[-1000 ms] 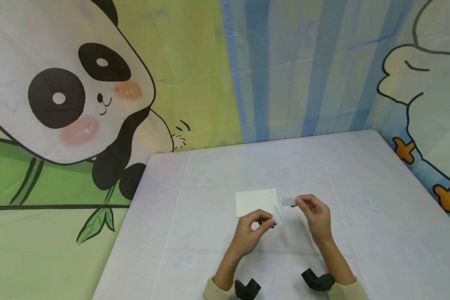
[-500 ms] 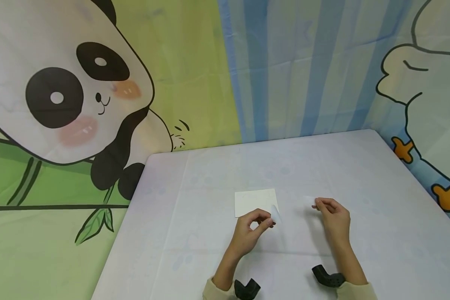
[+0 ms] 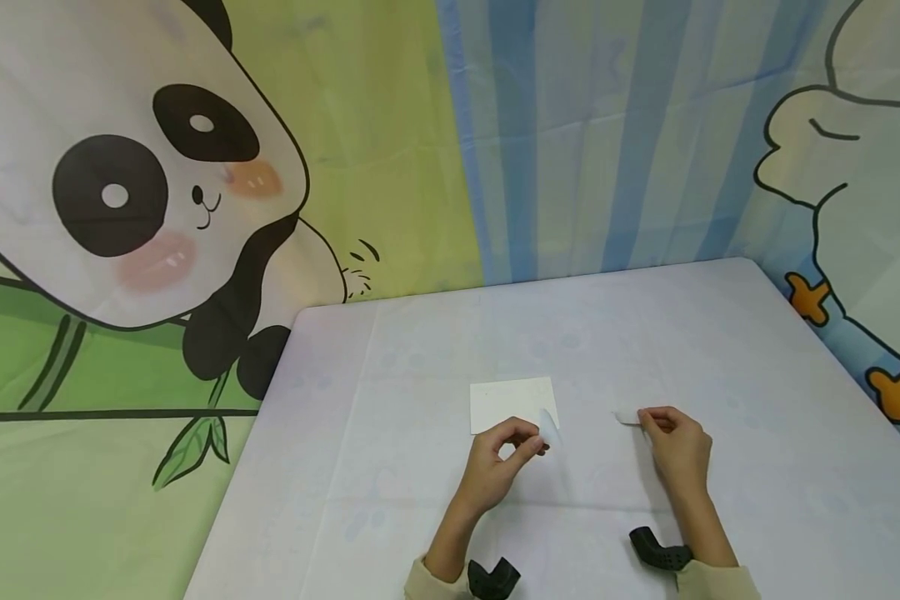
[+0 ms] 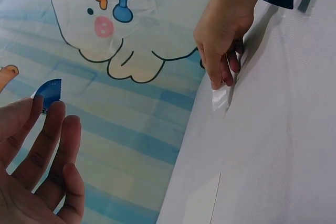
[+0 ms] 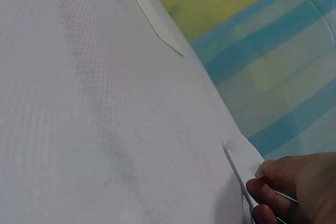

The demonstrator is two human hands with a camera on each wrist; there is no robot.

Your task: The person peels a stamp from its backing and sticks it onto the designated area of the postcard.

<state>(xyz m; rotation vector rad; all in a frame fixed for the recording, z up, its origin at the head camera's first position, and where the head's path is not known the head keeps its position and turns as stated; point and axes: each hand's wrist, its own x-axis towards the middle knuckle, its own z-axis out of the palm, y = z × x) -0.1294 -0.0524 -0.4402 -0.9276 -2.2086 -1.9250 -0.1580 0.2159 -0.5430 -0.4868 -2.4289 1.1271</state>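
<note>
My left hand (image 3: pixel 498 458) pinches a small piece of thin sheet (image 3: pixel 548 427) between thumb and fingertips, above the near right corner of a white square card (image 3: pixel 504 403). In the left wrist view this piece (image 4: pixel 51 92) is blue with a serrated edge, like a scrap of wrapper. To the right, my right hand (image 3: pixel 678 448) pinches a small whitish strip (image 3: pixel 627 418) low over the tabletop. Seen from the left wrist, the strip (image 4: pixel 220 99) is shiny and partly see-through. The fingers cover its near end.
A white cloth (image 3: pixel 390 367) covers the table, with a faint crease in front of the card. Behind stands a printed curtain (image 3: pixel 390 167) with a panda and stripes. Black curved mounts (image 3: pixel 495 579) sit at both wrists.
My right hand has moved right and nearer to me, carrying the whitish strip away from the left hand and lower towards the cloth. The left hand has stayed almost still with its piece.
</note>
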